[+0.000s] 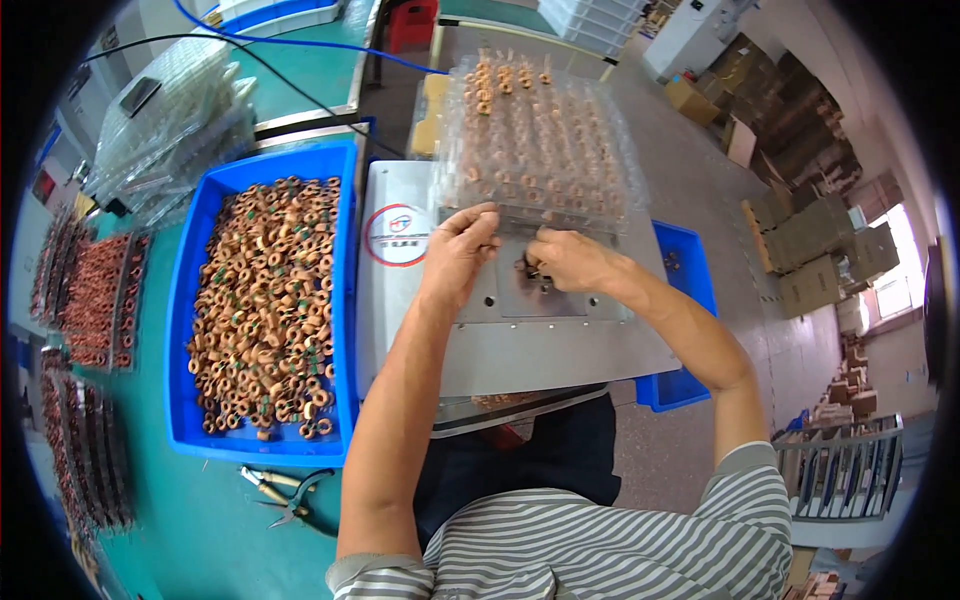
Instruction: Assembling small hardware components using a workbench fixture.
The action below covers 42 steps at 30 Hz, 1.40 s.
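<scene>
My left hand point(462, 250) is closed in a pinch above a grey metal worktop point(470, 360), just by the near edge of some clear plastic trays point(540, 160). Anything between its fingertips is too small to make out. Close to its right, my right hand point(568, 258) has its fingers curled together beside a dark round fitting point(535, 278) on a small metal plate. What those fingers grip is hidden. Several small copper-coloured wound rings point(485, 85) lie in the far part of the trays, and more show through the plastic.
Left of the worktop, a blue bin point(175, 330) holds a heap of copper-coloured rings point(270, 290). Cutters and pliers point(290, 500) lie on the green table point(190, 520). Another blue bin point(690, 300) stands at right. Cables point(300, 42) cross the upper left.
</scene>
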Tool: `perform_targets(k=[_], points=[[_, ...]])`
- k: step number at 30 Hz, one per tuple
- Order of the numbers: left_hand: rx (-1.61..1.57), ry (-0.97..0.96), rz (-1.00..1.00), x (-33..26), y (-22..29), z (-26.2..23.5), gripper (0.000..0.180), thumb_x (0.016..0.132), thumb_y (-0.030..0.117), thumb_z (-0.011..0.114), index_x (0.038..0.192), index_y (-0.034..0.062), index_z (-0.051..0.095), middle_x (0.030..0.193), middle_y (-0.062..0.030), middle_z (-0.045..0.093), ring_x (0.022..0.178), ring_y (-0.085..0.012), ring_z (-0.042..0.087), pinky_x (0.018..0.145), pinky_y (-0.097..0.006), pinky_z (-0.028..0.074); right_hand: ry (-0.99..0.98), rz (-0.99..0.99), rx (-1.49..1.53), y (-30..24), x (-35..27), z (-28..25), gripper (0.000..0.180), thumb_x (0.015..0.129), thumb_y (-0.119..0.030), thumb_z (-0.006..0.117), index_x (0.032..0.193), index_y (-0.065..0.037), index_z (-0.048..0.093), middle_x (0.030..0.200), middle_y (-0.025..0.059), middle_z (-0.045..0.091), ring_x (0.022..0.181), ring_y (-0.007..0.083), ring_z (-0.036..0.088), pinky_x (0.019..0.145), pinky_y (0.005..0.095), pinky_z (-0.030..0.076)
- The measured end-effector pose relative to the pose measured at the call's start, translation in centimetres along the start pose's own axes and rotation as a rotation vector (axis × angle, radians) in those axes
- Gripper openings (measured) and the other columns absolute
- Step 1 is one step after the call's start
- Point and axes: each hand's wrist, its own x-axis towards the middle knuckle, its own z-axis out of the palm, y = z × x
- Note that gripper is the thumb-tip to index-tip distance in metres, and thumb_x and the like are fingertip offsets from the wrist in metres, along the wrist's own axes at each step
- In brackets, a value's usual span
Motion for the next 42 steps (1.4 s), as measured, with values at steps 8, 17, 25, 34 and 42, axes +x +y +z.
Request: perform_targets(k=[8, 17, 25, 34, 42], points=[[0.046, -0.064, 0.037, -0.4, -0.2, 0.4, 0.039, 0.087, 0.020, 0.069, 0.117, -0.0034, 0.062, 0.095, -0.0081, 0.065, 0.074, -0.0144, 0.061, 0.066, -0.027, 0.049, 0.031, 0.021, 0.030, -0.7, -0.5, -0.3, 0.010, 0.074, 0.001, 0.062, 0.082, -0.004, 0.064, 0.087, 0.0156, 0.060, 0.089, 0.0350, 0.060, 0.080, 0.0444, 0.049], [-0.078, -0.034, 0.019, -1.4, 0.8, -1.1, 0.026, 0.087, 0.012, 0.067, 0.108, -0.0015, 0.061, 0.086, -0.0060, 0.062, 0.065, -0.0140, 0.061, 0.055, -0.025, 0.051, 0.106, 0.015, 0.080, -3.6, 0.3, 0.3, 0.011, 0.073, 0.006, 0.062, 0.081, 0.002, 0.057, 0.086, 0.0193, 0.056, 0.086, 0.0413, 0.057, 0.075, 0.0474, 0.046], [-0.186, -0.066, -0.109, -1.6, 1.6, 0.9, 0.020, 0.087, 0.021, 0.066, 0.098, 0.0056, 0.059, 0.079, -0.0040, 0.058, 0.065, -0.0149, 0.060, 0.053, -0.028, 0.049, 0.202, 0.020, 0.084, -2.4, -1.6, -0.3, 0.009, 0.077, 0.002, 0.062, 0.081, 0.002, 0.054, 0.085, 0.0188, 0.055, 0.082, 0.0416, 0.057, 0.073, 0.0463, 0.046], [0.027, -0.075, -0.190, -1.2, 0.6, 0.2, 0.020, 0.094, 0.027, 0.061, 0.097, 0.0074, 0.063, 0.077, 0.0000, 0.058, 0.069, -0.0105, 0.060, 0.048, -0.023, 0.040, 0.514, 0.244, 1.218, -2.0, -1.5, 0.2, 0.017, 0.088, -0.001, 0.062, 0.104, 0.003, 0.059, 0.090, 0.0077, 0.063, 0.076, 0.0149, 0.065, 0.067, 0.0270, 0.057], [0.109, -0.216, -0.174, -1.6, 0.7, 3.2, 0.027, 0.093, 0.024, 0.066, 0.108, 0.0011, 0.063, 0.082, -0.0004, 0.061, 0.070, -0.0090, 0.059, 0.051, -0.021, 0.044, 0.617, 0.190, 1.362, -2.4, -2.4, -0.3, 0.022, 0.089, -0.004, 0.067, 0.108, 0.001, 0.058, 0.095, 0.0067, 0.064, 0.078, 0.0127, 0.064, 0.066, 0.0246, 0.054]])
